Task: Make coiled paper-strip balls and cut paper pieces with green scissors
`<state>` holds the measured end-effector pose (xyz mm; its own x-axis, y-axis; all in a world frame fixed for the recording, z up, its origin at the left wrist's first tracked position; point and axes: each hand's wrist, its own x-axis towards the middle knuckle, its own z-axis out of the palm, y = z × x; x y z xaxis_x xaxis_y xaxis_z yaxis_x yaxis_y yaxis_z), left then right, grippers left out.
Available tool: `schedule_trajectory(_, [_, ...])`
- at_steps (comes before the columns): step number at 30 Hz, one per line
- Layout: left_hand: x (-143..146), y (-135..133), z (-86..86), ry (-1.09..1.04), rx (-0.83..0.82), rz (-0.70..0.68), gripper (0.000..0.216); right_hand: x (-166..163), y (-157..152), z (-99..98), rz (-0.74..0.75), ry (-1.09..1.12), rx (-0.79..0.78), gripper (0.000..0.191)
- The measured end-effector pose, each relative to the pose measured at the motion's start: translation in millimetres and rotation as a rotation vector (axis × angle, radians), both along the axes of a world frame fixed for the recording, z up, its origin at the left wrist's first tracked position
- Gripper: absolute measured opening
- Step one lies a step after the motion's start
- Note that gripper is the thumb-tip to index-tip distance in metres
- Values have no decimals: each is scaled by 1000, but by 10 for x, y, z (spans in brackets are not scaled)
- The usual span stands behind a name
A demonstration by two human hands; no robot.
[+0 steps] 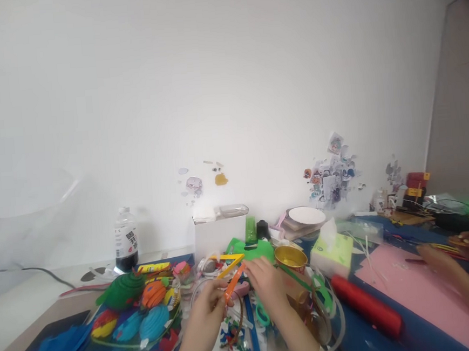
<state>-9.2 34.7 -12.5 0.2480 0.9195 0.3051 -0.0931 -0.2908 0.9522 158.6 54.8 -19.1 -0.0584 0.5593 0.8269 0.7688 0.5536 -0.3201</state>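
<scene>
An orange strip (235, 283) runs slantwise between my two hands over the middle of the cluttered table. My left hand (209, 303) is closed, pinching the strip's lower end between thumb and fingers. At the upper end, the bent fingers of my right hand (266, 281) close on the strip; its thumb is mostly hidden. Just behind them lies a yellow strip (229, 258) folded to a point. Below my hands are scattered paper scraps (231, 335), a blue strip (252, 331) and the teal scissors handle (262, 315).
Colourful spiral-wound shapes (153, 320) lie at left, near a dark-filled bottle (126, 238). A white box (219, 236) stands behind. Rightward are a gold tin (290, 256), a tissue pack (333, 254), a red roll (366, 305) and another person's arm (458, 287) over pink sheeting (414, 291).
</scene>
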Motion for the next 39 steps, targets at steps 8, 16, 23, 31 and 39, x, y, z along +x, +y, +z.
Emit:
schedule_trajectory(8, [35,-102,78,-138,-157,-30,21,167,14,-22,170,259,-66,23])
schedule_trajectory(16, [67,-175,104,-346,-208,-100,31,74,-39,5,332,714,-266,48])
schedule_trajectory(23, [35,-270,202,-421,-178,-167,33,-373,-297,145,841,1192,-484,51])
schedule_trajectory(31, [-185,-514,315,-211,-236,-322,28,-500,-415,96,960,1032,-583,34])
schedule_trajectory(39, [-1336,-873,53,626,32,444,44,-364,-389,196,1024,1146,-503,26])
